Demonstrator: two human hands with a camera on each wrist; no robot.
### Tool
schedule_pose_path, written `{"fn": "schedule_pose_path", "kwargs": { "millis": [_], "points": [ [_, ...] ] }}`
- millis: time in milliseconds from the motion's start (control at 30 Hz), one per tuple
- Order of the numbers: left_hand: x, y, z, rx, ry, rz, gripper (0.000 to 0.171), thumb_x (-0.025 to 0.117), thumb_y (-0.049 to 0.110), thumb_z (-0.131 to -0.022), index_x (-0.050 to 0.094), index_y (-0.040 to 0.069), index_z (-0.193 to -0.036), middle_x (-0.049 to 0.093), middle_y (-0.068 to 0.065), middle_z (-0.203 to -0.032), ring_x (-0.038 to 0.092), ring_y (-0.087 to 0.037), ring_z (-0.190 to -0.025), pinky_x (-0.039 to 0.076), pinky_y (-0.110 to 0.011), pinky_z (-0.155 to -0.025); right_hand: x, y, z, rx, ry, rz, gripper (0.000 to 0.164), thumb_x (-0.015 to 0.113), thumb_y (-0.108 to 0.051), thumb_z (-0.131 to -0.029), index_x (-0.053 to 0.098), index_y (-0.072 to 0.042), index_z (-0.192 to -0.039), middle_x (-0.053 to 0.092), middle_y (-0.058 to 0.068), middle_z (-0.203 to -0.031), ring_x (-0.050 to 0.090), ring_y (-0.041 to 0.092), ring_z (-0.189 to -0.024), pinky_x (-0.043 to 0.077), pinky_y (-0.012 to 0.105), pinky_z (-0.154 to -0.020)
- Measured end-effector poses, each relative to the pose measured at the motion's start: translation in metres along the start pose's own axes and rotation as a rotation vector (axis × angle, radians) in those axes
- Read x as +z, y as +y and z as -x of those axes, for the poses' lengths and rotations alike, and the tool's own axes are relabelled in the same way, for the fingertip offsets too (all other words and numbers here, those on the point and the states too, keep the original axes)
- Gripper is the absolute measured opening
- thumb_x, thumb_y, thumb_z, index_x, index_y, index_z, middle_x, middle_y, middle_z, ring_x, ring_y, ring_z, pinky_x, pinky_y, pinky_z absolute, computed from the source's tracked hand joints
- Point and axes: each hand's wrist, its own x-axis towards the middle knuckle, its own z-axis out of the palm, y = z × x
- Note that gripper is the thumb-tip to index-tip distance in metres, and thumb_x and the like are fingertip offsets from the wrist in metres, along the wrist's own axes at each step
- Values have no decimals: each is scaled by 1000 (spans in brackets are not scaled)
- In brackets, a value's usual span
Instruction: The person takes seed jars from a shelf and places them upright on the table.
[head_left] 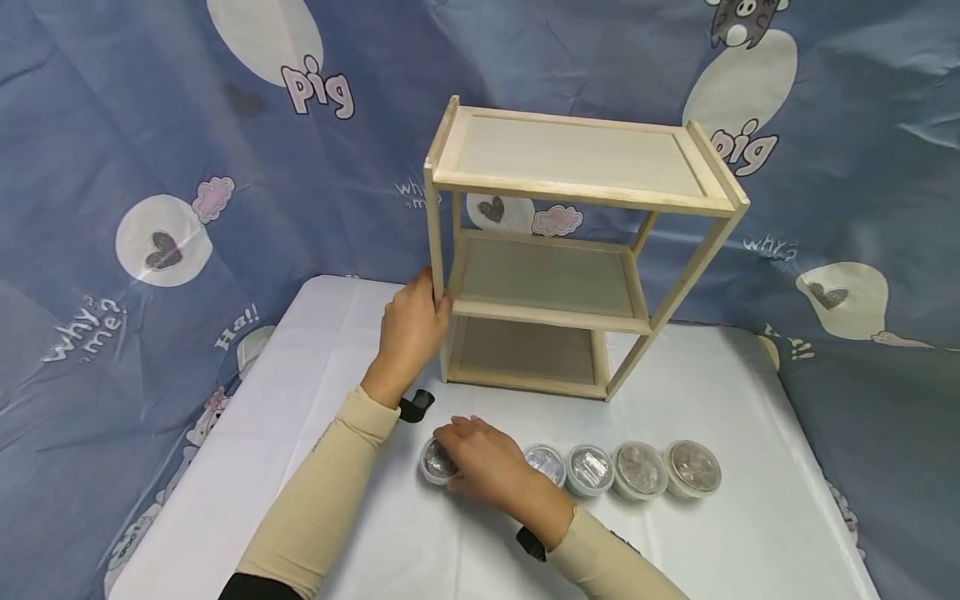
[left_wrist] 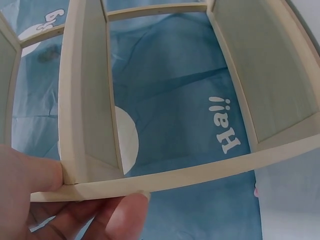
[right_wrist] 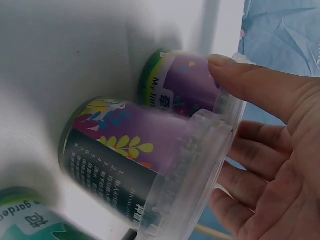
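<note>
In the head view my left hand (head_left: 408,329) grips the left front post of a pale wooden three-tier shelf (head_left: 551,312). The left wrist view shows the thumb on one side of that post (left_wrist: 195,177) and curled fingers on the other. My right hand (head_left: 487,462) holds the leftmost lidded plastic cup (head_left: 437,461) near its lid, the thumb on its purple wall. Nearer the right wrist camera stands another purple-labelled cup (right_wrist: 130,150), which the hand hides in the head view. A green-labelled cup (right_wrist: 35,215) shows at that view's lower left.
Several clear-lidded cups (head_left: 637,469) stand in a row to the right on the white-covered table (head_left: 360,517). Behind the shelf hangs a blue cloth (head_left: 360,142) printed with pigs and words. The shelf's top board (head_left: 577,154) has raised side rails.
</note>
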Motion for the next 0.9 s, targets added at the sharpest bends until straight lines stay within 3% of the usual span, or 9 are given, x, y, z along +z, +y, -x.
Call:
{"fn": "schedule_pose_path", "kwargs": {
  "millis": [167, 467, 667, 767, 900],
  "points": [
    [0, -4, -1, -7, -1, -3, 24, 63, 18, -105, 61, -2, -117, 68, -18, -94, 71, -41, -77, 56, -55, -61, 2, 1, -2, 13, -22, -9, 64, 97, -27, -75, 64, -17, -129, 70, -1, -131, 57, 23, -135, 42, 41, -114],
    [0, -6, -6, -11, -16, 3, 26, 63, 19, -105, 60, -3, -117, 67, -18, -94, 70, -41, -76, 56, -54, -60, 5, 4, -3, -3, 23, -10, 68, 97, -27, -75, 62, -14, -132, 68, 2, -135, 56, 26, -137, 40, 41, -115],
    [-1, -7, -3, -23, -13, 25, 26, 61, 22, -107, 61, -2, -116, 67, -16, -91, 69, -37, -74, 55, -52, -60, -1, 7, 7, 18, -3, -60, 97, 93, -45, -78, 47, -6, -154, 52, 8, -155, 42, 26, -148, 28, 39, -122],
    [-6, -14, 5, -31, 0, 43, 31, 61, 30, -107, 63, -1, -116, 69, -16, -97, 70, -37, -81, 56, -53, -65, -8, 11, 19, 11, 47, -101, 106, 86, -57, -81, 38, -3, -159, 42, 12, -163, 34, 28, -152, 24, 42, -123],
    [-23, -23, 35, -38, 7, 25, 57, 62, 46, -105, 57, 2, -141, 67, -19, -129, 66, -41, -113, 54, -61, -85, -18, 24, 43, 25, 123, -97, 108, 73, -70, -86, 33, -5, -163, 33, 14, -167, 26, 32, -156, 19, 49, -124]
  ]
}}
